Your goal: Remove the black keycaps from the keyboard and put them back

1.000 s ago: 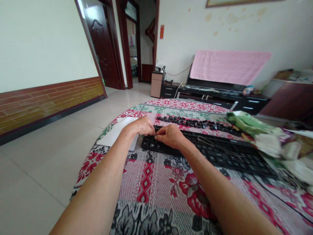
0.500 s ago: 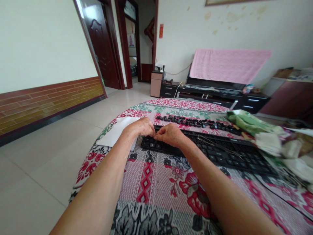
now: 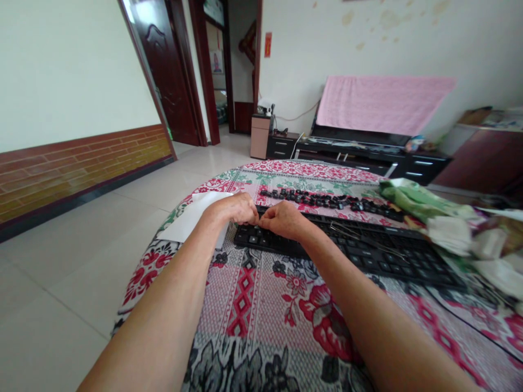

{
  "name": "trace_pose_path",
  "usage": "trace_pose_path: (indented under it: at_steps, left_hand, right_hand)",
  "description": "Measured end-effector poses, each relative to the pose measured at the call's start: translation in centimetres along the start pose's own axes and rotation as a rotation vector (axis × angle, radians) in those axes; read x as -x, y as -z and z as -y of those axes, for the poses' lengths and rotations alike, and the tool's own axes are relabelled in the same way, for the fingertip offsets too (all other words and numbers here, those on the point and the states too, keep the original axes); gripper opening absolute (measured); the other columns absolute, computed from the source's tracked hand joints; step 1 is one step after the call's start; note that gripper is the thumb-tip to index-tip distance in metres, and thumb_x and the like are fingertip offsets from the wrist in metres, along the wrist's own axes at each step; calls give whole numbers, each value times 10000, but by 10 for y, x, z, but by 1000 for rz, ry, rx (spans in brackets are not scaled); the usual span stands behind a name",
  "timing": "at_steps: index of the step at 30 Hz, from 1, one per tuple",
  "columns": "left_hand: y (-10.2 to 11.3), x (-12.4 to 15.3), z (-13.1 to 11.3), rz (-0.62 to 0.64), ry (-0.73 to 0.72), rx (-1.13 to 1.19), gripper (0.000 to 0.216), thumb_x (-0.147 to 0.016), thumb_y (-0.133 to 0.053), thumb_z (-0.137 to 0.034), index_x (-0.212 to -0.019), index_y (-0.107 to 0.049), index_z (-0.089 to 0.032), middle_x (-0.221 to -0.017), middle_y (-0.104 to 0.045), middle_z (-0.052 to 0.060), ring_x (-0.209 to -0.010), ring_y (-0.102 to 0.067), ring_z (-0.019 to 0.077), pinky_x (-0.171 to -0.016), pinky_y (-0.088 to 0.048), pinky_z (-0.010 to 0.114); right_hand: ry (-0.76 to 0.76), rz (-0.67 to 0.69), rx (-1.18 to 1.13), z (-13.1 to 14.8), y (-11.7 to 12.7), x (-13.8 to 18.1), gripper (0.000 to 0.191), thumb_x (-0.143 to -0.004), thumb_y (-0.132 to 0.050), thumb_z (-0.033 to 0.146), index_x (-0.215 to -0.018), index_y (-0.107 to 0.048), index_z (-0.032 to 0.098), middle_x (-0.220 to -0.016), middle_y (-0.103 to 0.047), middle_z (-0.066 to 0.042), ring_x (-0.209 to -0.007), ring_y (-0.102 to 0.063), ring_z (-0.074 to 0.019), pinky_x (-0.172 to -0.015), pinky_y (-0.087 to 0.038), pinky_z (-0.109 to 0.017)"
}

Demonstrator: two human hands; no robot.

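A black keyboard (image 3: 368,253) lies across a table covered by a red and pink flowered cloth (image 3: 265,305). Both hands meet over its left end. My left hand (image 3: 235,208) has its fingers curled and pinched together above the top-left keys. My right hand (image 3: 284,220) is curled the same way, fingertips touching those of the left. What the fingers pinch is too small to see. A row of loose black keycaps (image 3: 330,200) lies on the cloth behind the keyboard. A thin metal wire tool (image 3: 359,237) rests on the keys to the right.
A white sheet of paper (image 3: 196,218) lies under my left wrist at the table's left edge. Green cloth and crumpled white tissues (image 3: 441,218) pile up at the right. Beyond the table are a tiled floor, dark doors and a low black cabinet under a pink cloth (image 3: 379,103).
The hands stay pinched together at the keyboard's left end; the view has tilted slightly, so everything sits a little higher in the picture.
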State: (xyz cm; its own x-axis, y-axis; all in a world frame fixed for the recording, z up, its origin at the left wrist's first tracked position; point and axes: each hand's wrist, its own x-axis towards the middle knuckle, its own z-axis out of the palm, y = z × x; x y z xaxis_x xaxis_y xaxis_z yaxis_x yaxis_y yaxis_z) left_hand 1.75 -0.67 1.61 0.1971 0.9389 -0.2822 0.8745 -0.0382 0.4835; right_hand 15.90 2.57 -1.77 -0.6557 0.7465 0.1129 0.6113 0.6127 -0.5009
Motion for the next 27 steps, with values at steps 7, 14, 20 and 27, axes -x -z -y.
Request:
trace_pose_path:
  at_steps: [7, 14, 20, 27]
  left_hand:
    - [-1, -1, -3, -5, 77, 19, 250, -517, -452, -179, -682, -632, -124, -505, -501, 11, -485, -420, 95, -462, -322, 206]
    - [-6, -7, 9, -49, 52, 47, 232, -505, -483, -242, -672, -623, -162, -503, -507, -8, -501, -435, 95, -467, -327, 194]
    - [-3, -4, 8, -38, 45, 111, 220, -511, -512, -263, -679, -611, -163, -531, -519, -12, -496, -438, 89, -469, -335, 202]
    - [-5, -6, 11, -213, 77, 390, 279, -572, -516, -364, -699, -588, -126, -603, -544, 24, -509, -450, 78, -454, -346, 200]
  right_hand:
    - [-38, -8, 12, 1, -1, -1, 270, -603, -459, 359, -552, -623, 150, -448, -494, -23, -412, -393, -75, -382, -249, -208]
    - [-38, -14, 39, 2, -3, 0, 253, -611, -456, 332, -589, -637, 158, -473, -526, -38, -419, -407, -85, -390, -249, -218]
    - [-31, -41, 1, 1, 3, 3, 246, -611, -468, 332, -596, -636, 153, -470, -524, -19, -423, -412, -77, -397, -251, -205]
    - [63, -275, -127, -5, 7, 2, 251, -672, -405, 281, -753, -621, 182, -646, -589, -10, -576, -481, -96, -526, -323, -207]
